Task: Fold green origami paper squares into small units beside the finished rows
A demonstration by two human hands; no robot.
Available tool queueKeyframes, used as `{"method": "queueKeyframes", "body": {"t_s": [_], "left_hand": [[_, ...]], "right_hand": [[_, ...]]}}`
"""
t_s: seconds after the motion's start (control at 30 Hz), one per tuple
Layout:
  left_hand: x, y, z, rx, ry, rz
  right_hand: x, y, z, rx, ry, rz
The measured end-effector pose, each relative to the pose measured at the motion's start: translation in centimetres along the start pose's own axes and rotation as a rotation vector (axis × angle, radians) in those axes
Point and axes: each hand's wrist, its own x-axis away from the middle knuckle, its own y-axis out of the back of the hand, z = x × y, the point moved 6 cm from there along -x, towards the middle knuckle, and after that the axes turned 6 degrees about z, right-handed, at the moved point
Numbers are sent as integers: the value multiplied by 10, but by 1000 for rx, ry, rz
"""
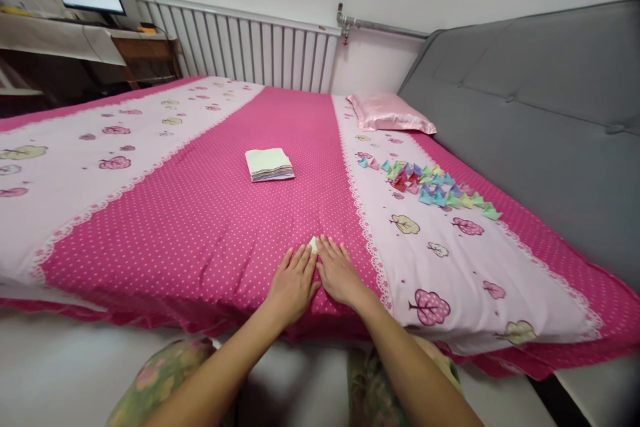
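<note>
Left hand (293,280) and right hand (340,271) flat, fingers spread, side by side, pressing a small pale paper piece (313,243) on the pink bedsheet (210,227). Paper stack (269,164) well beyond the hands; folded paper shapes (430,185) right of the stack, pillow (390,113) behind them.

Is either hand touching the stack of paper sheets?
No: the left hand and right hand lie flat on a small paper piece at the edge of the bed, short of the stack of sheets.
</note>
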Motion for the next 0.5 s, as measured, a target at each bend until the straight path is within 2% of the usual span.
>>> {"method": "queueKeyframes", "body": {"t_s": [0.33, 0.43, 0.5], "left_hand": [[1, 9, 2, 83, 19, 2], [-5, 28, 10, 230, 17, -31], [-9, 57, 14, 374, 42, -91]], "right_hand": [[-1, -2, -2, 1, -10, -28], [-1, -1, -1, -9, 1, -38], [-1, 0, -1, -13, 1, -34]]}}
